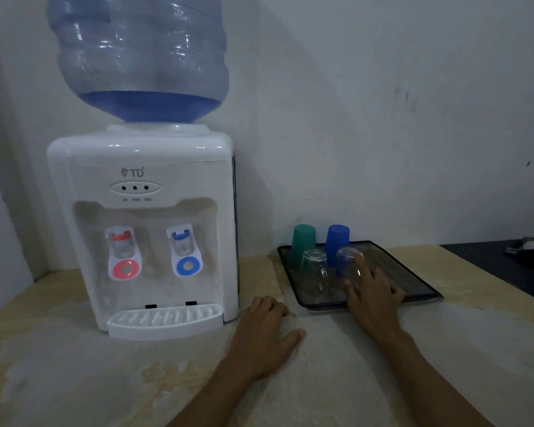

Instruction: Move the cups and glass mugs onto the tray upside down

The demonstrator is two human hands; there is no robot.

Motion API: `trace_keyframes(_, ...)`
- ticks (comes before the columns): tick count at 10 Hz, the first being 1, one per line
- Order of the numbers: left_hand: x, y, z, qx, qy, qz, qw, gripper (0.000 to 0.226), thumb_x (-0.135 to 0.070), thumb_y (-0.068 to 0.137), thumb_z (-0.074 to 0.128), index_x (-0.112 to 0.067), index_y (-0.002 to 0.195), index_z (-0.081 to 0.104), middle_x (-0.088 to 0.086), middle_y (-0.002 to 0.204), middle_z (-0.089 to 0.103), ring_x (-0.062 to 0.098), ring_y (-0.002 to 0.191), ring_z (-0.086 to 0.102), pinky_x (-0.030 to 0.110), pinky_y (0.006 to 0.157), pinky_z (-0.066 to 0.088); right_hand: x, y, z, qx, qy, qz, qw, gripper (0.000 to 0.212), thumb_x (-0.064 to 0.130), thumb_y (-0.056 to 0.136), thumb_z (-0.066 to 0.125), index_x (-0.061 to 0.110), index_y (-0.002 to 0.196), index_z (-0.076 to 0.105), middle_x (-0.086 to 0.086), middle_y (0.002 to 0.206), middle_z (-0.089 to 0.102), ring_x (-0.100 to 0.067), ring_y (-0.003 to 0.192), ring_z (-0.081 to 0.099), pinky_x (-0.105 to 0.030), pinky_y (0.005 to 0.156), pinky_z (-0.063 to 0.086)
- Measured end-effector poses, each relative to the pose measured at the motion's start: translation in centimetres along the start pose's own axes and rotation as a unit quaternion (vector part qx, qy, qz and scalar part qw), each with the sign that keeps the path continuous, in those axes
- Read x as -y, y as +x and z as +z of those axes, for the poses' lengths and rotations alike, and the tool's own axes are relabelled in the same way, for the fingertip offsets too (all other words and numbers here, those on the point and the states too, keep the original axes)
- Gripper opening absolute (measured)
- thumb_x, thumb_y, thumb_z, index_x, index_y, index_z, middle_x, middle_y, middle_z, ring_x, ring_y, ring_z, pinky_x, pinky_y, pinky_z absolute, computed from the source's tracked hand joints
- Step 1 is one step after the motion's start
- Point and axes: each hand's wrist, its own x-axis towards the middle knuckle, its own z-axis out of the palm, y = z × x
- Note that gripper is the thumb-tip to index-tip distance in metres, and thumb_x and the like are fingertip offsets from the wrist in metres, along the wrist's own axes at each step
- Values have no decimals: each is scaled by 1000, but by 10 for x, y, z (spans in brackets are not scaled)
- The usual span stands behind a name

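A dark rectangular tray [413,274] lies on the counter to the right of the dispenser. On its left part stand a green cup [302,241] and a blue cup [337,240], both upside down, at the back. In front of them are two clear glass mugs, also upside down: the left mug [315,268] stands free, and the right mug [349,266] is touched by my right hand [372,291], whose fingers wrap its right side. My left hand [267,328] rests flat on the counter, fingers slightly curled, holding nothing.
A white water dispenser [142,229] with a big blue bottle [139,57] stands at the left against the wall. Its drip tray [164,318] juts forward. A dark surface with a metal sink edge [527,246] lies at the far right.
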Motion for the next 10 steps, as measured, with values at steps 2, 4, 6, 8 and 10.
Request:
trace_keyframes(2, -1, 0, 0, -2, -6, -4, 1000, 59, -75, 86, 43, -31, 123, 59, -12, 119, 53, 6, 110, 41, 28, 95, 41, -1, -2, -1, -4, 18, -21, 1000, 35, 19, 91, 64, 26, 125, 61, 2, 100, 51, -22, 98, 58, -47, 96, 30)
trace_keyframes(4, -2, -1, -1, 1, -8, -3, 1000, 59, -73, 87, 44, -31, 124, 59, -13, 120, 52, 7, 112, 42, 29, 97, 41, 1, -1, -3, 30, 5, -17, 999, 39, 25, 98, 58, 24, 136, 60, -3, 126, 57, -22, 114, 57, -50, 104, 29)
trace_keyframes(6, -1, 0, -2, 2, -3, -2, 1000, 58, -72, 88, 44, -29, 124, 59, -11, 120, 52, 7, 112, 42, 29, 97, 41, 2, -3, -6, 29, 19, -12, 999, 38, 25, 98, 60, 20, 136, 60, -4, 127, 58, -22, 117, 56, -51, 107, 29)
trace_keyframes(8, -3, -1, -4, 1, -4, -2, 1000, 57, -72, 88, 46, -29, 124, 59, -11, 119, 53, 7, 111, 42, 30, 97, 42, 4, -5, -10, 26, 28, -11, 999, 37, 26, 98, 60, 18, 134, 61, -4, 126, 60, -22, 116, 58, -53, 109, 31)
trace_keyframes(10, -4, 0, -4, 15, -18, -17, 1000, 57, -73, 87, 45, -31, 124, 58, -13, 120, 51, 6, 112, 42, 28, 97, 41, 4, -5, -9, -18, 44, -17, 999, 32, 22, 94, 66, 17, 125, 65, -6, 119, 62, -25, 111, 60, -52, 103, 34)
